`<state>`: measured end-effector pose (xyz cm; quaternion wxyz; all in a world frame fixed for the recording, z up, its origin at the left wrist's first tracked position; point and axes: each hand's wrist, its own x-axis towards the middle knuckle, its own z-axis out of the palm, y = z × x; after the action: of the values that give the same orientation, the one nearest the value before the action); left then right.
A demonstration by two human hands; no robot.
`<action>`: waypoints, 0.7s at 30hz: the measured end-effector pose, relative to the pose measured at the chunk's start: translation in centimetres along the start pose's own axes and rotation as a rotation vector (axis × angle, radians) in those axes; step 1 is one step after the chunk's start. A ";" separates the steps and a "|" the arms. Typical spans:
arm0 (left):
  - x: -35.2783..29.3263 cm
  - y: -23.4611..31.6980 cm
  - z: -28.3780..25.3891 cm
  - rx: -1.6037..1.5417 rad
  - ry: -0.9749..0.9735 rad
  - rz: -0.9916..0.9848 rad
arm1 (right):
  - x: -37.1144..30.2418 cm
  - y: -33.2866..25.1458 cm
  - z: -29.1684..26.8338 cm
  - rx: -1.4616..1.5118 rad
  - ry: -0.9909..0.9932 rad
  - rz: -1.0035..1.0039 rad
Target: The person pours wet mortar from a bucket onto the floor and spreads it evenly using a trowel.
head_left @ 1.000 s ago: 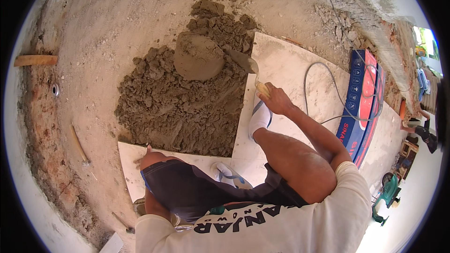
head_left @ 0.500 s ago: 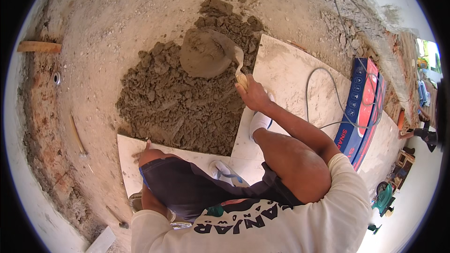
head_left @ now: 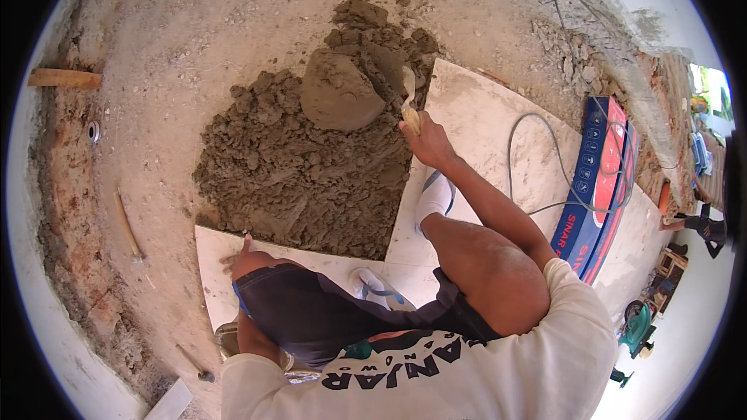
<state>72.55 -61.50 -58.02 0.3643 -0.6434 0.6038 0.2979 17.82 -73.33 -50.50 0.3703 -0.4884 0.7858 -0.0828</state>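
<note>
My right hand (head_left: 429,142) is closed round the wooden handle of a trowel (head_left: 408,89). Its mortar-smeared blade lies at the right side of a smooth, rounded grey patch (head_left: 339,89) on the mortar bed (head_left: 303,175). Around that patch the mortar is crumbly and lumpy. Down at the left, my left hand (head_left: 238,253) rests on a pale tile (head_left: 212,253) by the mortar's near edge. Its visible fingers are spread and hold nothing; my knee hides part of that hand. A larger pale tile (head_left: 486,124) borders the mortar on the right, with my right foot on it.
A blue-and-red box (head_left: 595,179) and a looped grey cable (head_left: 511,159) lie on the right-hand tiles. Toward the left are a wooden-handled tool (head_left: 127,222), a hammer (head_left: 194,364) and a wooden piece (head_left: 66,78). Another person (head_left: 704,225) shows at the far right.
My right hand and the trowel have shifted slightly right, and the blade has turned at the edge of the smooth patch. My left hand stays on the tile.
</note>
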 end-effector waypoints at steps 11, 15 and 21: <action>-0.9 1.5 -1.0 0.058 0.025 0.090 | 2.5 1.4 -2.0 -0.002 -0.003 0.100; -0.3 0.1 -0.9 0.051 0.036 0.057 | 5.6 0.7 -2.9 0.112 0.004 0.075; 1.7 1.0 -1.2 0.104 0.087 0.082 | 7.0 4.2 -3.0 0.226 0.022 0.184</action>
<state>71.62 -63.51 -58.87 0.3581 -0.6108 0.6594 0.2526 11.10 -77.66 -53.94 0.4204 -0.3686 0.8169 -0.1420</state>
